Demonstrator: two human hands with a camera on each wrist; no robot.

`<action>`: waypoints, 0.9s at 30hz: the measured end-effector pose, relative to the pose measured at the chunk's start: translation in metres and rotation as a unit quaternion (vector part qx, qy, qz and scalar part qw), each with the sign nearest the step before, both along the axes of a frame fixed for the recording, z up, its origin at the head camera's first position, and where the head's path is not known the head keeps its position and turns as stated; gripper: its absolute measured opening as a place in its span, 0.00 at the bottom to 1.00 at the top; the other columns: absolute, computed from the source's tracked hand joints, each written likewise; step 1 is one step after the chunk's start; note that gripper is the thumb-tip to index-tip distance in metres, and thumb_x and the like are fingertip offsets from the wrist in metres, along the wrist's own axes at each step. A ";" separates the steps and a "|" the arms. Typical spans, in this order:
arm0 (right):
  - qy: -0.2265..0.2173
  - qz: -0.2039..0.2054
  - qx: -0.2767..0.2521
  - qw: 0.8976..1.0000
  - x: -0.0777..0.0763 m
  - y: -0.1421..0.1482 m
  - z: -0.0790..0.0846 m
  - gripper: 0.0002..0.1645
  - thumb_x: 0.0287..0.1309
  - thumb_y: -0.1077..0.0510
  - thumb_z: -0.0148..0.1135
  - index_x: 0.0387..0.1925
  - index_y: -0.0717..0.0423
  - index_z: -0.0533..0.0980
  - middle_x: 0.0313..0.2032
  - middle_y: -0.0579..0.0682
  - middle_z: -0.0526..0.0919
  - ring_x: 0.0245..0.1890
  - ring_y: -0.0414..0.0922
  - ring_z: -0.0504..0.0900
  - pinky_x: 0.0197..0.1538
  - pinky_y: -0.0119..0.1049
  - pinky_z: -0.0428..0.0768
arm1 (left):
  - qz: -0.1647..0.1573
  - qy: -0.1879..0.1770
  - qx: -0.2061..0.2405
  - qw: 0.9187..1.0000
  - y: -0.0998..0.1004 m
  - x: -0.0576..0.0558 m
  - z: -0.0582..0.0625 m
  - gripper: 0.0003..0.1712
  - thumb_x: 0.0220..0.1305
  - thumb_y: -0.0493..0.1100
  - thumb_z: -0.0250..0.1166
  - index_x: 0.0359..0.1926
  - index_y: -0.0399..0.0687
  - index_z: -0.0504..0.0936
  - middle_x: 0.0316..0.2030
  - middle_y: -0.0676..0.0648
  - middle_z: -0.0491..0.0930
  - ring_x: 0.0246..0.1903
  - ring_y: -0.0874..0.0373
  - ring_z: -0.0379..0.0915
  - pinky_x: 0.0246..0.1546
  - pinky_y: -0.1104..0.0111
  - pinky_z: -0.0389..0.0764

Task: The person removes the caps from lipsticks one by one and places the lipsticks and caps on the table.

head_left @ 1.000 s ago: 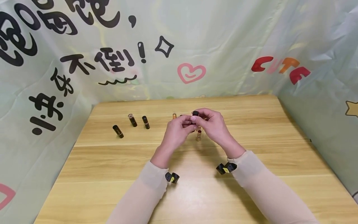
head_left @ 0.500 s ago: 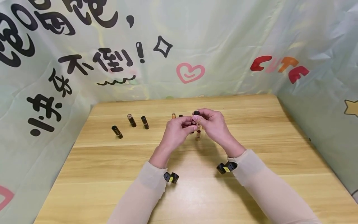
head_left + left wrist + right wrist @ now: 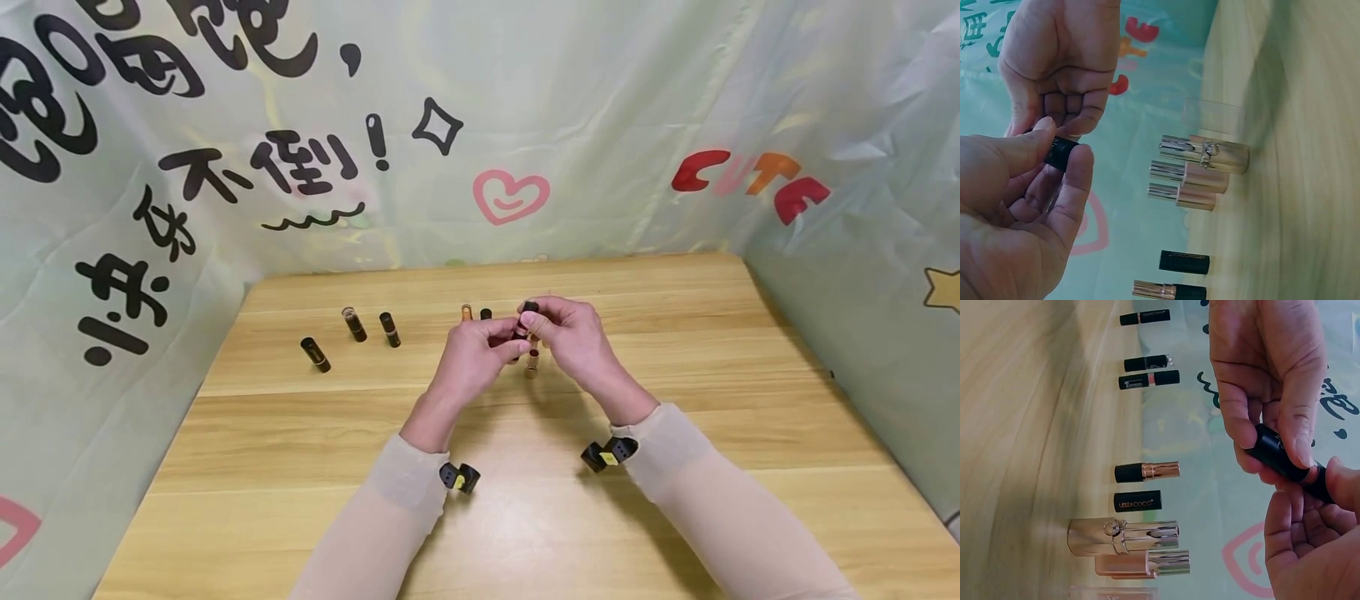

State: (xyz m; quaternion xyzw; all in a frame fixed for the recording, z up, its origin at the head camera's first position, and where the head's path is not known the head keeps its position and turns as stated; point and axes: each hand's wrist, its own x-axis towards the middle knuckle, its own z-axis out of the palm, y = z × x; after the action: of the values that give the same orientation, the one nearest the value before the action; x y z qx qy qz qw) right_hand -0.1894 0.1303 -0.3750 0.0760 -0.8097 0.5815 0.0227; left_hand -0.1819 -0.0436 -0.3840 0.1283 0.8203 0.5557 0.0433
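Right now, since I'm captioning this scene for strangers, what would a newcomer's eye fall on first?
Probably the bold black lettering across the upper left of the pale backdrop. Next, likely, the left hand and right hand meeting over the wooden table, both gripping one small black tube. Three dark tubes standing upright on the table's left would come after.
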 end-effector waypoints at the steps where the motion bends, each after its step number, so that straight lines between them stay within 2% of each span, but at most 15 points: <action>1: 0.002 -0.001 -0.004 1.000 0.000 -0.001 0.000 0.12 0.73 0.58 0.66 0.48 0.63 0.86 0.40 0.55 0.90 0.35 0.43 0.82 0.40 0.34 0.83 | -0.001 -0.001 0.001 1.000 -0.001 0.000 0.000 0.18 0.69 0.41 0.73 0.58 0.45 0.89 0.43 0.46 0.91 0.39 0.57 0.89 0.40 0.69 0.88; 8: 0.041 0.018 -0.011 0.999 0.003 -0.009 0.000 0.11 0.72 0.59 0.66 0.48 0.64 0.85 0.39 0.59 0.89 0.33 0.41 0.85 0.40 0.36 0.86 | 0.000 0.014 -0.029 0.999 -0.006 -0.002 0.000 0.14 0.74 0.49 0.69 0.53 0.49 0.90 0.40 0.50 0.91 0.37 0.59 0.88 0.40 0.65 0.86; 11: 0.030 0.015 -0.015 0.999 0.002 -0.012 0.000 0.11 0.74 0.59 0.65 0.46 0.63 0.84 0.38 0.57 0.89 0.33 0.40 0.85 0.40 0.37 0.87 | 0.000 0.015 -0.034 0.999 -0.007 -0.002 0.001 0.14 0.74 0.49 0.68 0.53 0.48 0.91 0.41 0.48 0.92 0.34 0.59 0.88 0.37 0.65 0.86; 16: 0.002 0.009 -0.022 1.000 0.002 -0.013 0.000 0.13 0.76 0.57 0.63 0.46 0.65 0.84 0.39 0.57 0.90 0.36 0.40 0.86 0.46 0.47 0.89 | 0.007 0.005 -0.028 1.000 -0.006 -0.001 0.000 0.13 0.73 0.50 0.69 0.52 0.51 0.92 0.41 0.49 0.92 0.32 0.59 0.88 0.35 0.66 0.85; 27: -0.009 -0.002 -0.028 1.000 0.002 -0.014 -0.003 0.13 0.77 0.57 0.61 0.45 0.64 0.84 0.38 0.56 0.90 0.35 0.40 0.87 0.45 0.46 0.88 | 0.008 0.003 -0.023 1.000 -0.005 -0.003 -0.005 0.13 0.73 0.50 0.69 0.51 0.52 0.92 0.40 0.49 0.92 0.32 0.57 0.88 0.34 0.66 0.84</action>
State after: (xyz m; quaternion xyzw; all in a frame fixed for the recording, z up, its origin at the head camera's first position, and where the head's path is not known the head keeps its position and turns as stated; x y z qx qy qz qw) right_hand -0.1872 0.1165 -0.3776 0.0681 -0.7932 0.6049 0.0186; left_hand -0.1852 -0.0487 -0.3893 0.1225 0.8341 0.5364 0.0391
